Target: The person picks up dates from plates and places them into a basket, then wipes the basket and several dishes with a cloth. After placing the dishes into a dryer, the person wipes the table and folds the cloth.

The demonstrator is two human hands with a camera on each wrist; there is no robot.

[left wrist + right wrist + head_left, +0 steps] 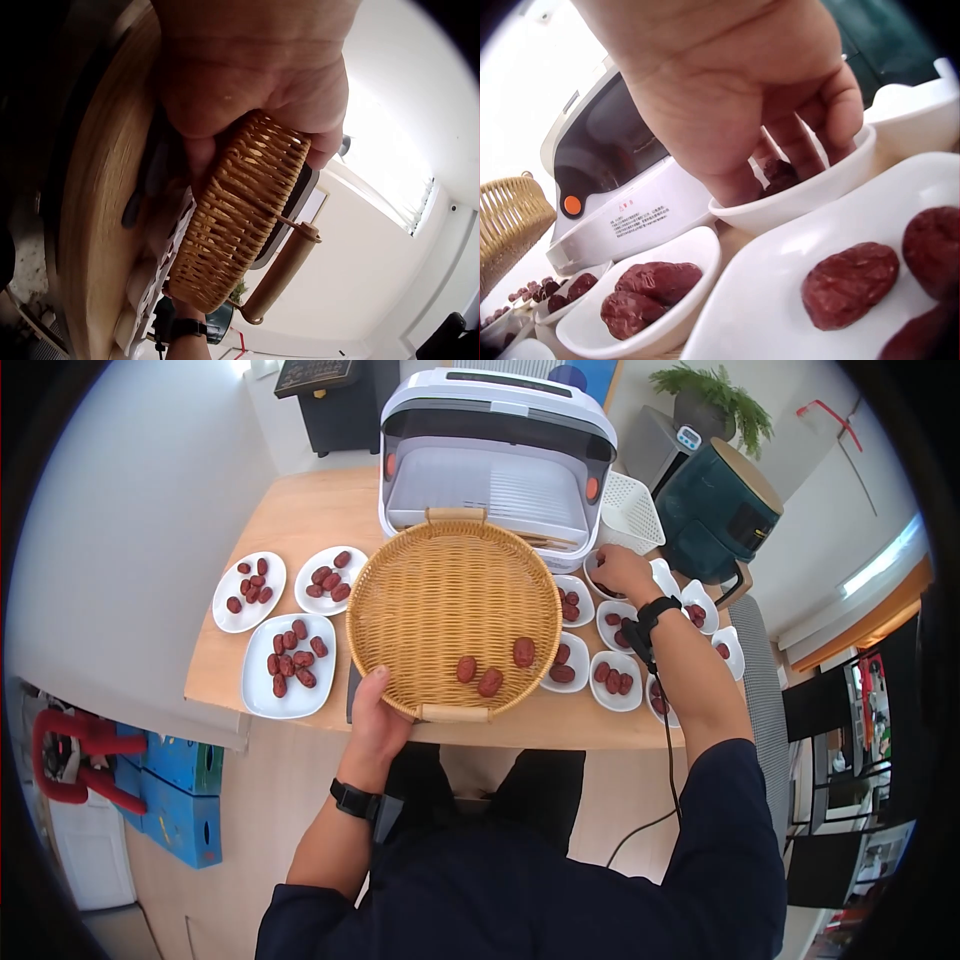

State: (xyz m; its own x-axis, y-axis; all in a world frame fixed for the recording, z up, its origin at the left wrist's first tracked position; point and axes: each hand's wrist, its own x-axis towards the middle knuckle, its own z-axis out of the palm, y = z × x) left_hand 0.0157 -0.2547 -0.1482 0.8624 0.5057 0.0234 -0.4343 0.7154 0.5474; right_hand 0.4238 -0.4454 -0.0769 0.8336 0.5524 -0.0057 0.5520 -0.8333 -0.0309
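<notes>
My left hand (382,717) grips the near left rim of a round wicker basket (440,600), with the thumb over the edge and the fingers underneath. Tilted over the table's front, the basket holds three red dates (489,682) low on its right side. In the left wrist view, its woven side (240,210) and wooden handle (283,271) show below the palm. My right hand (622,572) reaches down into a small white dish (810,196) at the back right. Its thumb and fingers close around a red date (781,175) there; the fingertips are partly hidden.
Several white dishes of dates (613,678) crowd the right side. On the left are two round plates and a square plate (262,690) with dates. A white clear-fronted cabinet (490,470), a white plastic basket (630,510) and a green air fryer (715,510) stand behind.
</notes>
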